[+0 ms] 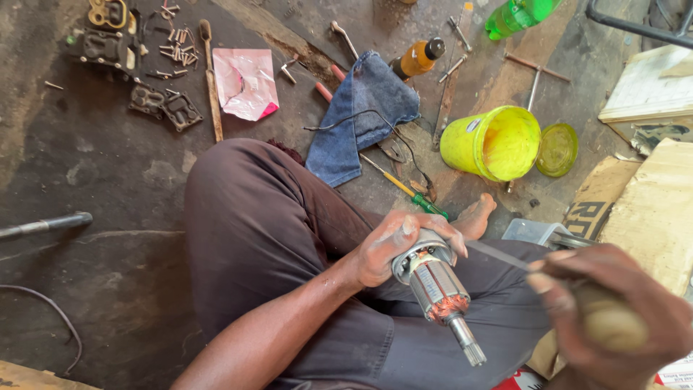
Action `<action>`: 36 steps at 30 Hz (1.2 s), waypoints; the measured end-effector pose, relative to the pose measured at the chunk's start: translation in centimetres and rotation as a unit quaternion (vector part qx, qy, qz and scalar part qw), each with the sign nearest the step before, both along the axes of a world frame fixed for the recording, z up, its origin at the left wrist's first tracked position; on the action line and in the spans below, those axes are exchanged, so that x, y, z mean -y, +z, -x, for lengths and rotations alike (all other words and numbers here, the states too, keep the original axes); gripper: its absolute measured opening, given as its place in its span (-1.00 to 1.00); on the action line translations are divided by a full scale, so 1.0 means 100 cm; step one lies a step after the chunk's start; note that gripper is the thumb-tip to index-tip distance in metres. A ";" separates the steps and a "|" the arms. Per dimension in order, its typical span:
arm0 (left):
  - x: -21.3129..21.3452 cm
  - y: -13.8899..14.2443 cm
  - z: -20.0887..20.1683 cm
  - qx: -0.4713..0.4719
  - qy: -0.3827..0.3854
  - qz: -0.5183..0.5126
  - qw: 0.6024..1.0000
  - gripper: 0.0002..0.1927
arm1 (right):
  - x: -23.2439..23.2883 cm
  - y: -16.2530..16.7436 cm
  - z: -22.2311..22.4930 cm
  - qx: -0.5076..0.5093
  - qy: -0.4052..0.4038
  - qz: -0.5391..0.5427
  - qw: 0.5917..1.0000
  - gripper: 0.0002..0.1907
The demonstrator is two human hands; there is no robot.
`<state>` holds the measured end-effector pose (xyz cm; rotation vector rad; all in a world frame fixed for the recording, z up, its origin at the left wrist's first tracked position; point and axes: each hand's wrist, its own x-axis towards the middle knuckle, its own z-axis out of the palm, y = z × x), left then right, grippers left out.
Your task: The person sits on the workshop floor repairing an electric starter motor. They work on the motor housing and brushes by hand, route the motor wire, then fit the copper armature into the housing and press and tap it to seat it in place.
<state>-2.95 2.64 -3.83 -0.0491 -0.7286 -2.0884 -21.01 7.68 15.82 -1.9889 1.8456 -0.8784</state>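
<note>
Left hand (393, 249) wraps the upper end of the armature (435, 285), fingers curled over the commutator end and thumb pressed against its side; closed firmly on it. Right hand (613, 318) is clenched around the pale rounded handle of a file (498, 254), whose thin blade reaches across to touch the armature just under the left fingers. Right hand is blurred, so finger placement on the handle cannot be read. Armature sits above the lap, over the dark trousers (274, 231), tilted with the splined shaft pointing down and toward the camera, not resting on anything. Judgement: steel core plus copper windings, so likely heavy for its size and rigid; laminated body gives a sure hold, while the bare shaft looks smooth and probably slips. The copper windings near the shaft look exposed and easily nicked, so the core or top end seems the place to hold, as now. On the floor: a yellow bucket (491, 142) with its lid (557, 149) beside it, a blue rag (361, 115), a screwdriver (404, 186), an orange bottle (417, 58), a pink sheet (245, 83), scattered bolts and black cast parts (155, 101) at upper left.
</note>
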 end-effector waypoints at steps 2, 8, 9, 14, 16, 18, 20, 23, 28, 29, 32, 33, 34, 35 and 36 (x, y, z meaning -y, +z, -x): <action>0.004 0.002 -0.004 0.011 0.028 0.019 0.999 -0.28 | 0.002 -0.018 0.016 -0.027 -0.056 0.005 0.998 -0.77; 0.015 0.001 -0.008 -0.051 0.013 -0.160 0.986 -0.17 | 0.038 -0.149 0.014 -0.095 0.021 -0.066 0.993 -0.50; 0.018 0.000 -0.008 -0.046 0.024 -0.176 0.983 -0.17 | 0.043 -0.170 0.010 -0.180 0.026 -0.108 0.977 -0.63; 0.031 -0.007 -0.006 0.030 0.056 -0.331 0.941 -0.21 | 0.057 -0.210 0.008 -0.127 0.141 -0.119 0.975 -0.44; 0.033 -0.009 -0.006 0.030 0.057 -0.346 0.936 -0.21 | 0.063 -0.210 0.002 -0.131 0.162 -0.146 0.967 -0.50; 0.033 -0.010 -0.005 0.035 0.055 -0.354 0.933 -0.20 | 0.065 -0.208 -0.002 -0.145 0.159 -0.169 0.962 -0.57; 0.033 -0.010 -0.004 0.042 0.056 -0.355 0.932 -0.19 | 0.067 -0.192 -0.008 -0.194 0.122 -0.186 0.955 -0.53; 0.032 -0.009 -0.003 0.031 0.071 -0.317 0.945 -0.16 | 0.067 -0.137 -0.011 -0.176 0.048 -0.157 0.971 -0.47; 0.031 -0.007 -0.001 0.090 0.063 -0.334 0.936 -0.17 | 0.076 -0.035 -0.027 0.075 0.147 -0.109 0.980 -0.36; 0.030 -0.007 -0.001 0.097 0.068 -0.323 0.939 -0.17 | 0.082 -0.022 -0.032 0.069 0.189 -0.103 0.974 -0.33; 0.027 -0.008 -0.002 0.092 0.057 -0.304 0.947 -0.17 | 0.102 -0.001 -0.048 -0.158 0.294 -0.107 0.937 -0.41; 0.026 -0.010 -0.002 0.103 0.056 -0.303 0.946 -0.16 | 0.107 0.004 -0.051 -0.187 0.320 -0.093 0.924 -0.39; 0.026 -0.012 -0.001 0.114 0.055 -0.302 0.945 -0.16 | 0.110 0.007 -0.054 -0.217 0.345 -0.080 0.910 -0.36; 0.025 -0.014 0.000 0.126 0.053 -0.301 0.944 -0.15 | 0.114 0.009 -0.056 -0.247 0.369 -0.066 0.894 -0.33; 0.025 -0.016 0.003 0.137 0.061 -0.297 0.943 -0.15 | 0.116 0.009 -0.058 -0.297 0.366 -0.126 0.873 -0.28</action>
